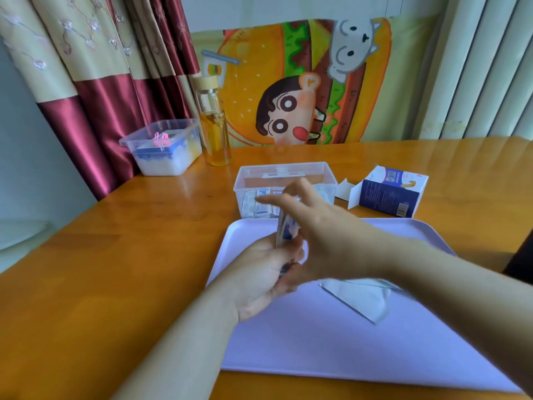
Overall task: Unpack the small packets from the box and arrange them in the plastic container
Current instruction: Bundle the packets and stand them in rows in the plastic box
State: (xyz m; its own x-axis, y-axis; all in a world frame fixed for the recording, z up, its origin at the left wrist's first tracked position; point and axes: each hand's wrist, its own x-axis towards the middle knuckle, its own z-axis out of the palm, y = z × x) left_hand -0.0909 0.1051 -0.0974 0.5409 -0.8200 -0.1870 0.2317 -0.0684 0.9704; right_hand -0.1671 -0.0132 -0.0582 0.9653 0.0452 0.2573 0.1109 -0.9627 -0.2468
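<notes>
Left hand [264, 274]: grips upright packets [285, 230] above tray [317, 356]
Right hand [320, 226]: straight fingers atop the stack
Container [284, 166]: at tray's far edge; box [389, 192] apart, right

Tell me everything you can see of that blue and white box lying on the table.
The box is a small cardboard carton. Its long side is dark blue with fine print and a barcode near one corner, and its upper face is white with blue lettering and an orange shape. It lies on its side on the wooden table, right of the clear plastic container and just beyond the lilac tray. Its white end flaps hang open toward the container. Only the table touches it. Its inside is hidden.
</notes>
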